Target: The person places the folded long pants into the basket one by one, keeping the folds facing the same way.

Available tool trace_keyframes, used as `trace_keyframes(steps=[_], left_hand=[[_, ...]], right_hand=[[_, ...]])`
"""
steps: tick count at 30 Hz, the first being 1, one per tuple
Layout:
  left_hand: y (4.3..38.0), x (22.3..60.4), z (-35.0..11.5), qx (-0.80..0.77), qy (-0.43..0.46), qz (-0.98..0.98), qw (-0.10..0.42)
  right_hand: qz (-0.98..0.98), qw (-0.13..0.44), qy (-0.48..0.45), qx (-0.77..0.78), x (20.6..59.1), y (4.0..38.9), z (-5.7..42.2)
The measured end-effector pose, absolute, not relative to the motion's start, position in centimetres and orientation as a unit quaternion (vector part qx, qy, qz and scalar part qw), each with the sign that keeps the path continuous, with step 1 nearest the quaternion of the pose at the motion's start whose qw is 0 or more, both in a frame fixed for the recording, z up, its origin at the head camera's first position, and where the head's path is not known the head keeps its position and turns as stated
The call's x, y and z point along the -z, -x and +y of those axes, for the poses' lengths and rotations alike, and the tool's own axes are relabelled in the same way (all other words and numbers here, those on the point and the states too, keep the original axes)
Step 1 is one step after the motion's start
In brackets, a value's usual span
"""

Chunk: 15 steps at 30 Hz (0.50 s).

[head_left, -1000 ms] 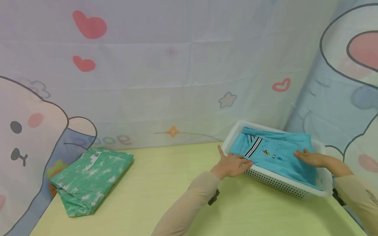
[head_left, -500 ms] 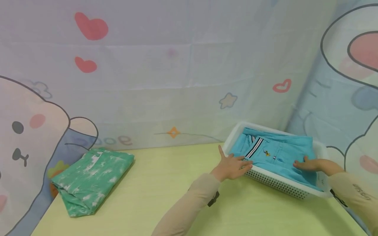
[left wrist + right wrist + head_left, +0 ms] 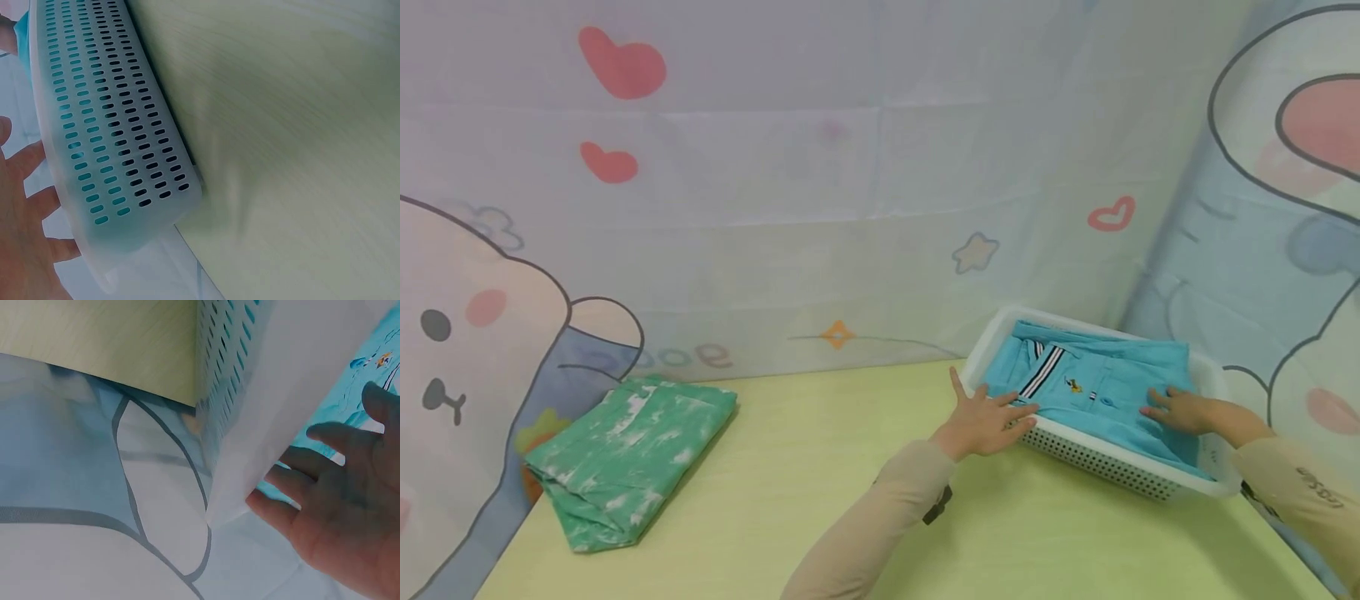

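A white perforated plastic basket (image 3: 1105, 467) stands at the right of the table, with a folded light-blue polo shirt (image 3: 1120, 375) lying in it. The shirt shows a striped trim, a button and a small embroidered logo. My left hand (image 3: 981, 423) is at the basket's left end, fingers spread over the rim. In the left wrist view its fingertips meet the basket's edge (image 3: 56, 187). Over the right part of the shirt, my right hand (image 3: 1183, 412) has its fingers extended onto the cloth. The right wrist view shows those fingers (image 3: 312, 462) loosely bent inside the rim.
A folded green-and-white cloth (image 3: 632, 458) lies at the left of the pale yellow table (image 3: 820, 467). Behind and at both sides hangs a printed curtain (image 3: 775, 208) with hearts and cartoon figures, close to the basket's back edge.
My right hand has shifted slightly lower and its fingers have spread on the shirt. My left hand, the basket and the green cloth look much the same.
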<state>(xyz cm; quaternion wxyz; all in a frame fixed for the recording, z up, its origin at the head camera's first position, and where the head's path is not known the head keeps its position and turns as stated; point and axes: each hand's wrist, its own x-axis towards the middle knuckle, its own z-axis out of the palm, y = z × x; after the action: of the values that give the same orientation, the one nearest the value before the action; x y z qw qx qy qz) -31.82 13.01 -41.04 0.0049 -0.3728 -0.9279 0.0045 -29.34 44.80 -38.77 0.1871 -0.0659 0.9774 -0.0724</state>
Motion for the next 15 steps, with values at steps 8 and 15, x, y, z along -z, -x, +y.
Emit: trace_keyframes(steps=[8,15], left_hand=[[32.1,41.5,12.9,-0.002,0.368,-0.93,0.014],[32.2,41.4,12.7,0.003,0.367,-0.93,0.021]], right_hand=[[0.996,0.046,0.073,-0.022,39.5,30.0,45.3],[0.995,0.072,0.061,-0.007,39.9,30.1,46.0]])
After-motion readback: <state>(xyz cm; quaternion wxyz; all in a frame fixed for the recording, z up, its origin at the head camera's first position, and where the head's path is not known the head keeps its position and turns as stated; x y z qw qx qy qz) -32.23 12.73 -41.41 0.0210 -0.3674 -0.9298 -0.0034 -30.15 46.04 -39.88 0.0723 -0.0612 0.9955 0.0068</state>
